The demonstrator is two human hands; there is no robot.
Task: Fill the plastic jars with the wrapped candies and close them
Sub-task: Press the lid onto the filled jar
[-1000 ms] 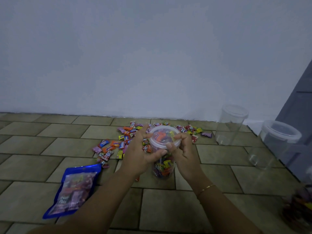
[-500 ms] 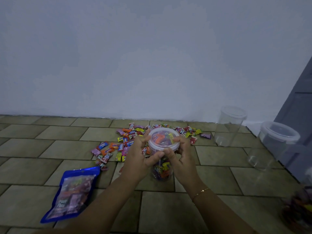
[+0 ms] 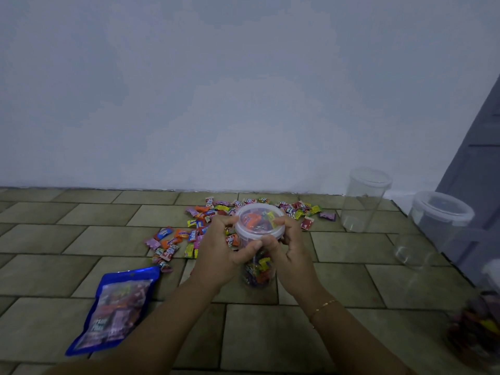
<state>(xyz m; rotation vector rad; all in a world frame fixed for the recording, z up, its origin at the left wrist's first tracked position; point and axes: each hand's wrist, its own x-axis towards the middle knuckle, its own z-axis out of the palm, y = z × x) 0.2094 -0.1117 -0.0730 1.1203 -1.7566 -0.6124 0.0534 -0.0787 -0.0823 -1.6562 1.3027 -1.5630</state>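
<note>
Head view: tiled floor [image 3: 81, 239] meets a plain pale wall [image 3: 216, 90]. Left hand [image 3: 219, 253] and right hand [image 3: 290, 249] both clamp the lidded candy-filled jar [image 3: 259, 239] standing upright beside loose wrapped candies [image 3: 184, 236].

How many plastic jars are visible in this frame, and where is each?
4, possibly more out of frame. One candy-filled jar held between both hands at centre; an empty jar by the wall; a lidded empty jar at right; a blurred filled jar cut off at the lower right edge.
</note>
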